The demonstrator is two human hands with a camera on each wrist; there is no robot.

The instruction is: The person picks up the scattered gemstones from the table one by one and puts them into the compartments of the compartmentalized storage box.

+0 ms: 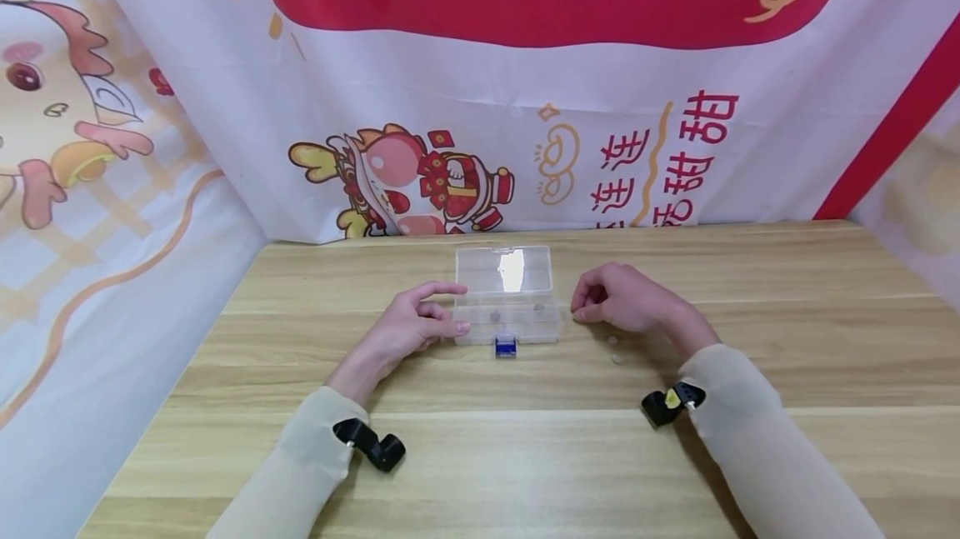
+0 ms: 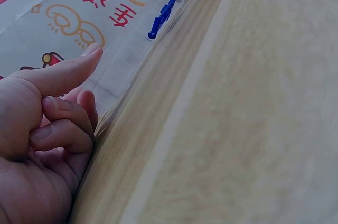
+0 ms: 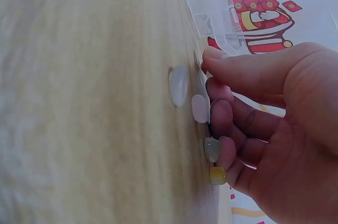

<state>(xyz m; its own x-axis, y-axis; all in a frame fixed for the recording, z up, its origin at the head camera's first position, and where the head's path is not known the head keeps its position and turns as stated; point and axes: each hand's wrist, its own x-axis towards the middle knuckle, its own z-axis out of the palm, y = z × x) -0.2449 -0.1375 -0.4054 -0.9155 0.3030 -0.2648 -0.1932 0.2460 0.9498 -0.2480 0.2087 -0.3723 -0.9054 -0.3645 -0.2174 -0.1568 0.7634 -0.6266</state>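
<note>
A clear plastic compartment box (image 1: pixel 506 331) lies on the table with its lid (image 1: pixel 480 268) raised at the back and a blue latch (image 1: pixel 506 347) at the front. A small stone (image 1: pixel 495 316) shows through one compartment, another at the right. At the box's left end my left hand (image 1: pixel 401 326) rests its thumb and index finger, the other fingers bent. Right of the box, my right hand (image 1: pixel 618 297) pinches a small pale stone low over the table, mostly hidden by the fingertips. Beside it lie a white oval stone (image 3: pixel 179 85), a pinkish one (image 3: pixel 200 109) and a grey-green one (image 3: pixel 212 149).
A small yellow stone (image 3: pixel 217 175) lies near the right hand's lower fingers. The wooden table (image 1: pixel 495 464) runs back to a printed cloth (image 1: pixel 465 72) behind the box. Black wrist cameras (image 1: pixel 386 449) sit on both sleeves.
</note>
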